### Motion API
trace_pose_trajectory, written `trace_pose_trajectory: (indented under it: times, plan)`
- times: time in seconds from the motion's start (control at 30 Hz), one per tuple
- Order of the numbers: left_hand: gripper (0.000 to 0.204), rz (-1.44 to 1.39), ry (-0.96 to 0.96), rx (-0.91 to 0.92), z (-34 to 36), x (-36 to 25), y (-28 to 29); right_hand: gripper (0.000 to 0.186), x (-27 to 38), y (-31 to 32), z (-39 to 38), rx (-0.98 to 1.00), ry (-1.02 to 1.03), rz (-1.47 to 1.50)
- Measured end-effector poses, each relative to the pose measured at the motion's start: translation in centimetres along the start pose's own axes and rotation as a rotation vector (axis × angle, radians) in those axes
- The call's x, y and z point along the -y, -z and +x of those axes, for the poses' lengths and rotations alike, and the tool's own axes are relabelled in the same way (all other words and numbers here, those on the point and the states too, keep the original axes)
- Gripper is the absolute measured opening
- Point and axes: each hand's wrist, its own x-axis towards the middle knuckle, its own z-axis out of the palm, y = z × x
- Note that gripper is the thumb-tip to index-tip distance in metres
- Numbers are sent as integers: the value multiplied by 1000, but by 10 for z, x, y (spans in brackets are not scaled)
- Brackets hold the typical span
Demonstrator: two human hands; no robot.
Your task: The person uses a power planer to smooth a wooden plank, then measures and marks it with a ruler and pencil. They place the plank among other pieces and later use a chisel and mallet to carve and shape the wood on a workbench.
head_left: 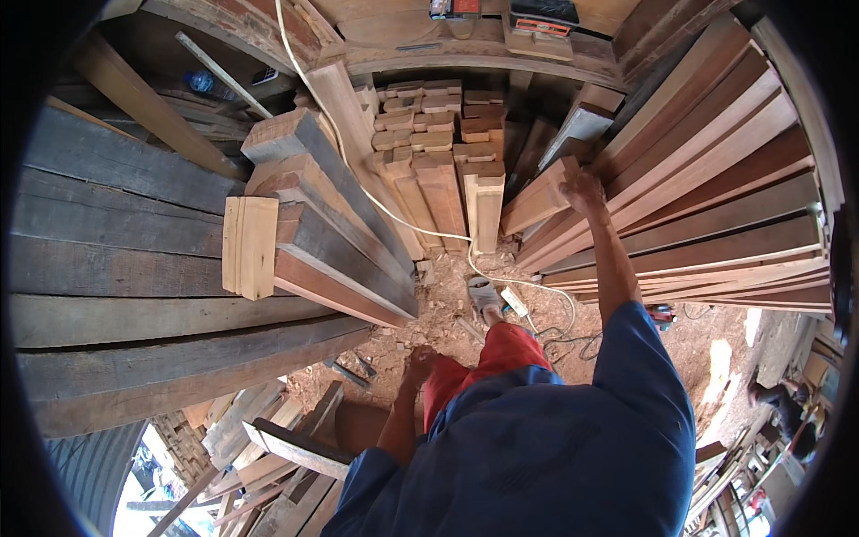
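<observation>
My right hand (pixel 583 192) is closed on the upper end of a short, light-brown wooden board (pixel 540 199), which stands tilted beside the reddish planks on the right. My left hand (pixel 419 365) hangs low next to my red shorts (pixel 510 347), its fingers curled and nothing visible in them. Straight ahead, several upright wooden pieces with notched ends (pixel 438 183) stand packed together. Thick grey-sided timbers (pixel 344 255) lean to the left of them.
A white cable (pixel 394 213) runs down to a power strip (pixel 514 302) by my foot (pixel 484 295). Long planks (pixel 707 161) lean on the right; dark boards (pixel 134 268) line the left. Shavings cover the floor (pixel 429 309). Scrap wood (pixel 268 438) lies behind at left.
</observation>
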Motion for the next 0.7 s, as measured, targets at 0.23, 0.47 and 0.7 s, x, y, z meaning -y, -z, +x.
trace_pose_trajectory:
  times: [0.23, 0.47, 0.7]
  plan:
    - [51, 213, -224, -43, 42, -41, 6, 70, -13, -57, -57, 1, 49, -72]
    - [44, 334, -423, 86, 66, -106, -10, 104, 40, -57, -135, 165, -237, 107]
    - [50, 572, -577, 505, 114, -114, -42, 65, 47, -47, -195, 119, -371, 278]
